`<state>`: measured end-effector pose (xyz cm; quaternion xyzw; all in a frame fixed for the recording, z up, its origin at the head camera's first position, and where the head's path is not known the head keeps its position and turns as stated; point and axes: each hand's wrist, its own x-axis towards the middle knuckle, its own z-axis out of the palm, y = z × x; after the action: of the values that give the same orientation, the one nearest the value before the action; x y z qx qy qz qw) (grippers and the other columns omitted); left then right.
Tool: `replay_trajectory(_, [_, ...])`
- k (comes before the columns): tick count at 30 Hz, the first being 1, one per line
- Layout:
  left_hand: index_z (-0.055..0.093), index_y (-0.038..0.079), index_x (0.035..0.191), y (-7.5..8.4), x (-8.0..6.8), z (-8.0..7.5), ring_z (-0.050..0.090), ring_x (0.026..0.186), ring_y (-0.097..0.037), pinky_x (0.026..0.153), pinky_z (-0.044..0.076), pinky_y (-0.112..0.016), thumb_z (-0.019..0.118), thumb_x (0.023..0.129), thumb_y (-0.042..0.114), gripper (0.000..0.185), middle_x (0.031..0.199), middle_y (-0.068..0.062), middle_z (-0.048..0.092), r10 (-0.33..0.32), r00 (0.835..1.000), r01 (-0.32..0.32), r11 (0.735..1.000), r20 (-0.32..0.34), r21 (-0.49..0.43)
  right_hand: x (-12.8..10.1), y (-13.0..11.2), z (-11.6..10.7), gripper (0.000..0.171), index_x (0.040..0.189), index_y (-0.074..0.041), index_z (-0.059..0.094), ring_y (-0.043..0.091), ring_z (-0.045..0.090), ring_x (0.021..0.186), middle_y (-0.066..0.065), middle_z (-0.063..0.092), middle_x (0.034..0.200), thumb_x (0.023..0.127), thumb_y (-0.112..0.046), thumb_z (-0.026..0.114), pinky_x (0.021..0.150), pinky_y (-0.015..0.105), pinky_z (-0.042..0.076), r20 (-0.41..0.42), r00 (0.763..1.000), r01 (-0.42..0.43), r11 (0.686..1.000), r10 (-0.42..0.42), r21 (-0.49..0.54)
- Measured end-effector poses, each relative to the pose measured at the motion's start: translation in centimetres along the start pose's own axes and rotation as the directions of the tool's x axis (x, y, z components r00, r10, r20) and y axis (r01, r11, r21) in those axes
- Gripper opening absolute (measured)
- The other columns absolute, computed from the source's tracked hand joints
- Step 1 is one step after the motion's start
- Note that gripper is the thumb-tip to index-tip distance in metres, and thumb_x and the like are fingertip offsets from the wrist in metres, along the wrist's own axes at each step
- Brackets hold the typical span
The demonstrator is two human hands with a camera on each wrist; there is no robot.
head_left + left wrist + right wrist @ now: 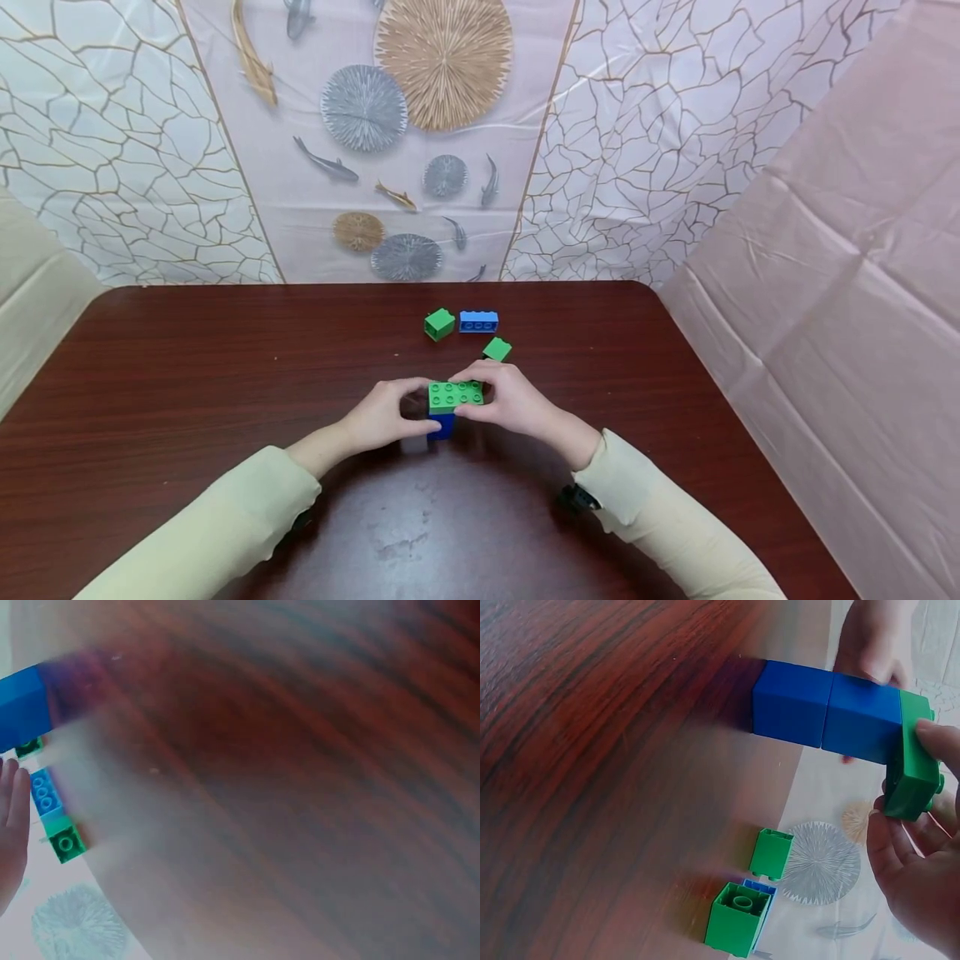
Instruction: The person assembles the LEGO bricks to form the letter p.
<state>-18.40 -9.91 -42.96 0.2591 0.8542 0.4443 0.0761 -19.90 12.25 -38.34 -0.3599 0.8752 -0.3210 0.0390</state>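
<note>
Green 2x4 brick (456, 399) sitting on my two-block blue tower (826, 712)
Left hand (384, 416) is pinching the tower, right hand (517, 402) has the brick's 3 o'clock overhang. I'd press the 9 o'clock end, over the blue; shoving the overhang could tip it imo.

The long studded brick (456, 396) is bright green; the two stacked blocks (791, 705) are deep blue. One loose block (439, 325) and another small block (497, 348) are green, the loose long brick (478, 321) lighter blue. The worktop (225, 358) is dark reddish brown with streaked wood grain; the sleeves (217, 517) are pale cream. White panels (645, 125) carry gold crackle lines; the pinkish centre panel (300, 217) bears gold and grey-blue fish (341, 171) and rayed discs (444, 62).
</note>
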Motion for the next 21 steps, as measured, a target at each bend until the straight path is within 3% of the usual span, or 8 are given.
replay_trajectory(3, [0.058,0.012,0.122,0.5,-0.1,-0.4,0.064,0.099,-0.017,0.085,0.054,-0.035,0.074,0.079,0.028,0.049,0.111,-0.004,0.067,0.004,0.997,-0.007,0.999,-0.072,-0.047,0.1,0.0,0.1,0.033,0.110,-0.010,0.067,0.011,0.052,0.082,0.004,0.067,0.101,0.079,-0.019,0.074,0.065,0.020,0.050,0.003,1.000,-0.007,1.000,0.007,-0.011])
replay_trajectory(7, [0.063,0.018,0.110,0.8,-0.1,-0.4,0.065,0.097,-0.013,0.087,0.053,-0.034,0.075,0.078,0.025,0.035,0.104,0.001,0.069,0.003,0.992,-0.014,0.996,-0.125,-0.090,0.1,-0.1,0.1,0.033,0.109,-0.010,0.067,0.010,0.052,0.082,0.004,0.067,0.100,0.078,-0.019,0.074,0.066,0.023,0.052,0.006,1.000,-0.014,1.000,0.014,-0.006])
replay_trajectory(10, [0.065,0.020,0.102,0.9,-0.1,-0.3,0.065,0.093,-0.010,0.086,0.053,-0.030,0.074,0.078,0.024,0.026,0.100,0.004,0.069,-0.007,0.991,-0.007,0.994,-0.131,-0.110,0.1,-0.2,-0.1,0.034,0.111,-0.010,0.066,0.011,0.053,0.082,0.004,0.066,0.101,0.079,-0.020,0.074,0.068,0.026,0.054,0.035,0.998,-0.046,0.999,0.045,0.014])
replay_trajectory(16, [0.064,0.019,0.101,0.7,0.2,-0.2,0.065,0.089,-0.010,0.082,0.054,-0.027,0.074,0.078,0.022,0.025,0.097,0.001,0.070,-0.016,0.993,-0.001,0.990,-0.118,-0.144,0.1,-0.3,-2.0,0.041,0.120,-0.009,0.061,0.016,0.058,0.093,0.007,0.064,0.112,0.083,-0.024,0.070,0.081,0.031,0.054,0.157,0.977,-0.164,0.981,0.147,0.104])
replay_trajectory(18, [0.064,0.017,0.101,0.7,0.2,-0.2,0.065,0.087,-0.010,0.080,0.055,-0.027,0.075,0.078,0.022,0.026,0.096,-0.001,0.070,-0.011,0.993,-0.007,0.989,-0.119,-0.150,0.3,0.1,-2.8,0.040,0.121,-0.009,0.060,0.017,0.059,0.097,0.009,0.063,0.115,0.085,-0.025,0.067,0.083,0.033,0.053,0.152,0.970,-0.211,0.967,0.189,0.145])
replay_trajectory(21, [0.065,0.016,0.101,0.7,0.2,-0.2,0.065,0.086,-0.010,0.079,0.055,-0.026,0.075,0.077,0.022,0.026,0.096,-0.002,0.070,-0.006,0.992,-0.013,0.988,-0.123,-0.151,0.9,1.3,-3.7,0.035,0.118,-0.010,0.062,0.021,0.060,0.096,0.011,0.065,0.112,0.088,-0.026,0.064,0.081,0.032,0.052,0.076,0.956,-0.293,0.936,0.283,0.193])
